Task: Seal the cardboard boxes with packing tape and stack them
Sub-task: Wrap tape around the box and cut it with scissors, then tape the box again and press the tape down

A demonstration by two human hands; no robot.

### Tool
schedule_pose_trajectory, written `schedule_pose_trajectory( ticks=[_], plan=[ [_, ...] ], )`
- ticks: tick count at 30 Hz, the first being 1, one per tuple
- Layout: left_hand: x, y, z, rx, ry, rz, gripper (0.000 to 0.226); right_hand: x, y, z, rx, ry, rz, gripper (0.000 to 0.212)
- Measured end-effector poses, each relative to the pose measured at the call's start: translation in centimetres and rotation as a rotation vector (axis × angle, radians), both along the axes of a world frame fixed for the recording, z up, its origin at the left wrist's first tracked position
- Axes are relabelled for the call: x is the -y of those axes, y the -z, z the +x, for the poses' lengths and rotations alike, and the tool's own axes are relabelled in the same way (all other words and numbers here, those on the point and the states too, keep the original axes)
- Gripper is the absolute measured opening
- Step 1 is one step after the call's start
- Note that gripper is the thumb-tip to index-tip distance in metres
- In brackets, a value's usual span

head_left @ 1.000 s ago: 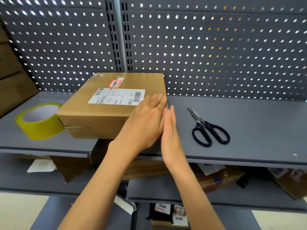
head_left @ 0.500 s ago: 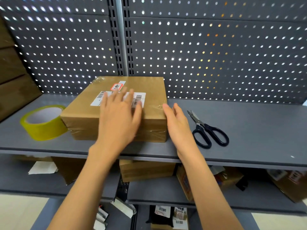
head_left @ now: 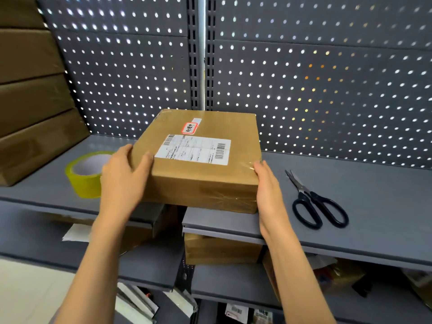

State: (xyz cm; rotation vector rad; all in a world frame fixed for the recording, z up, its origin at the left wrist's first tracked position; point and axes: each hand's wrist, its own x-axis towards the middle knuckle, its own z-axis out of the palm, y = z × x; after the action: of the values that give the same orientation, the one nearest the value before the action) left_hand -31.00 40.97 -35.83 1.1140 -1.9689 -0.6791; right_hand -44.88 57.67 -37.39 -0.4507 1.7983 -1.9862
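Head view: we grip the brown taped cardboard box (head_left: 198,160) on the grey metal shelf (head_left: 350,218); left hand (head_left: 124,181) curls round its left corner, right hand (head_left: 268,195) lies flat against its right side. Box closed, contents hidden. Yellow tape roll (head_left: 81,181) left, black-handled scissors (head_left: 315,204) right.

Both my bare forearms reach up and forward from the bottom of the view, roughly parallel and well apart. My left hand (head_left: 124,181) wraps a corner of the brown taped cardboard box (head_left: 201,160), thumb lying on its top face and fingers curled round its left side. My right hand (head_left: 268,190) stands edge-on with fingers straight, pressed flat against the box's right side.
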Motion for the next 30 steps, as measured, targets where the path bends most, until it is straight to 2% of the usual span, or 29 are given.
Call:
schedule_pose_trajectory(
  ticks=[6, 10, 16, 30],
  plan=[
    [-0.2, -0.2, -0.1, -0.445, 0.074, 0.119, 0.036, -1.2, -1.0, -0.3, -0.216, 0.058, -0.184, 0.047],
    [-0.5, -1.3, -0.5, -0.598, 0.170, 0.138, 0.031, -2.1, -1.3, -0.8, -0.320, 0.106, -0.292, 0.045],
    [-0.7, -2.1, -0.6, -0.638, 0.275, 0.164, 0.027, -2.8, -1.5, -0.8, -0.413, 0.096, -0.379, 0.057],
    [-0.6, -2.4, -0.6, -0.716, 0.325, 0.280, 0.020, -2.7, -1.2, -1.2, -0.478, 0.084, -0.474, 0.054]
  ],
)
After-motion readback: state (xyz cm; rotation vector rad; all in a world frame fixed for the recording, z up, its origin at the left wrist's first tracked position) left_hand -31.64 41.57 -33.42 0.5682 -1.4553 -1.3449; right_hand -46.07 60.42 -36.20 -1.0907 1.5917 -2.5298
